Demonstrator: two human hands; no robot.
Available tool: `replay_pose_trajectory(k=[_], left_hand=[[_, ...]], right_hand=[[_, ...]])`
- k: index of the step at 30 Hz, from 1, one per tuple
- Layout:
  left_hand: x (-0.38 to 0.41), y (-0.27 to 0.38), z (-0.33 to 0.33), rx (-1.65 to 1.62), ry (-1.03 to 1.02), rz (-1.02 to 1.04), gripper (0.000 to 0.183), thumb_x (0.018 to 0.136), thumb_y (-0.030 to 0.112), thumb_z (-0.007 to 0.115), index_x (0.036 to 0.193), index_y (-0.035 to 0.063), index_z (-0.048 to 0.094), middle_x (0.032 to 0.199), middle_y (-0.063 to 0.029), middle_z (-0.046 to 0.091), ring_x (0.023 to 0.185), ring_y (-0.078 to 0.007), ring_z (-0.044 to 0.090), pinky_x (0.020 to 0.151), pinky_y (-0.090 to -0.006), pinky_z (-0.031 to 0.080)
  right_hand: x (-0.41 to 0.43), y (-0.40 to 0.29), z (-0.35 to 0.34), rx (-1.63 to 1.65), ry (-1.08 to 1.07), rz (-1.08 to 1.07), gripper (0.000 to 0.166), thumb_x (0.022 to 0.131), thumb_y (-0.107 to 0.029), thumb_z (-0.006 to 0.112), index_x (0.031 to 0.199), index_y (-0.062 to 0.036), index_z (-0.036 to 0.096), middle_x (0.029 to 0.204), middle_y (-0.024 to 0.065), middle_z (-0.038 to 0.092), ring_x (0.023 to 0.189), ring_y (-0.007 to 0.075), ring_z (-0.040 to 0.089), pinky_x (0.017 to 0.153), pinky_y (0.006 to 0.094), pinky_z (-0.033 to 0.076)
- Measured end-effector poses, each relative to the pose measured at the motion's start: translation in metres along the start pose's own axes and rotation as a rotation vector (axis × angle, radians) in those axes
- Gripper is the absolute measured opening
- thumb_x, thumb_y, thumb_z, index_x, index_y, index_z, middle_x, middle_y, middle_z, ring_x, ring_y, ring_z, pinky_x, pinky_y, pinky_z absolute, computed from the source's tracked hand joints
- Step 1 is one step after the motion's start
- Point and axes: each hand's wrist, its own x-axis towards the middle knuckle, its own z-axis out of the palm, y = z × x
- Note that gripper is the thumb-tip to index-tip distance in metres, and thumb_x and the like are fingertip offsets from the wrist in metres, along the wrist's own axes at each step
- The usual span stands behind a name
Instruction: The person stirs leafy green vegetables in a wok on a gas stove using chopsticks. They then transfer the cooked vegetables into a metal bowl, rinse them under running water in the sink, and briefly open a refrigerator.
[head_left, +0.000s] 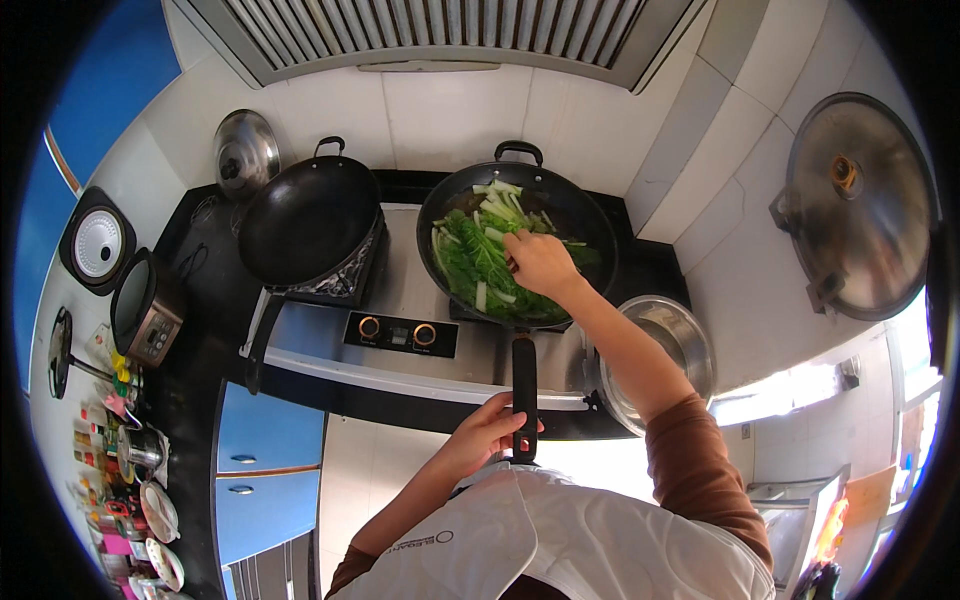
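A black wok (600, 217) sits on the right burner of a stainless-steel gas stove (405, 255). Chopped leafy greens (472, 255) with pale stalks fill much of it, and some liquid shows along the far side. My right hand (546, 262) is over the greens with its fingers curled down; whether anything is between the fingertips is hidden. Below the wok, my left hand (487, 435) is wrapped around the wok's long black handle (524, 390) near its end.
A second wok (311, 217) rests tilted on the left burner. Behind it a steel lid (246, 154) leans on the wall. A metal basin (675, 337) stands right of the stove, below a large hanging lid (859, 202). Left are a rice cooker (146, 307) and several bottles. A range hood (442, 30) hangs above.
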Motion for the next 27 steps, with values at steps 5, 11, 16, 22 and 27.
replay_pose_trajectory(k=[5,11,16,22,27], left_hand=[[0.0,-0.002,-0.002,-0.012,-0.007,0.014,0.03,0.093,0.015,0.046,0.119,0.0037,0.043,0.1,-0.0117,0.057,0.086,-0.0197,0.058,0.076,-0.0298,0.045],[0.0,-0.001,0.0,0.015,0.003,0.003,0.029,0.093,0.015,0.046,0.119,0.0042,0.044,0.1,-0.0107,0.057,0.087,-0.0177,0.056,0.076,-0.0294,0.045],[0.0,0.001,-0.001,0.025,-0.006,-0.017,0.03,0.092,0.015,0.047,0.12,0.0042,0.043,0.1,-0.0104,0.057,0.089,-0.0169,0.055,0.076,-0.0292,0.045],[0.0,0.004,0.0,0.026,-0.01,-0.026,0.031,0.092,0.016,0.048,0.12,0.0038,0.042,0.101,-0.0106,0.057,0.09,-0.0169,0.055,0.077,-0.0295,0.045],[0.0,0.004,-0.002,0.016,-0.02,-0.028,0.032,0.092,0.016,0.048,0.12,0.0041,0.043,0.101,-0.0103,0.057,0.09,-0.0165,0.055,0.077,-0.0297,0.045]], right_hand=[[0.001,0.007,-0.013,0.08,0.034,-0.021,0.016,0.066,-0.006,0.06,0.081,-0.0042,0.054,0.075,0.0153,0.058,0.067,0.0331,0.059,0.06,0.0399,0.049],[-0.014,0.006,-0.079,0.403,0.279,0.263,0.012,0.081,-0.013,0.06,0.082,-0.004,0.051,0.071,0.0145,0.059,0.065,0.0329,0.058,0.055,0.0385,0.046],[-0.049,-0.015,-0.064,0.206,0.088,-0.154,0.014,0.08,-0.009,0.059,0.078,-0.0046,0.045,0.069,0.011,0.051,0.063,0.0296,0.054,0.054,0.0379,0.044],[-0.057,-0.02,-0.056,0.226,-0.035,-0.206,0.015,0.08,-0.008,0.058,0.077,-0.0038,0.044,0.068,0.0112,0.049,0.062,0.0301,0.054,0.053,0.0386,0.043],[-0.046,-0.012,-0.071,0.271,0.027,-0.129,0.015,0.08,-0.009,0.06,0.075,-0.0032,0.047,0.065,0.0122,0.052,0.056,0.0298,0.054,0.05,0.0374,0.043]])
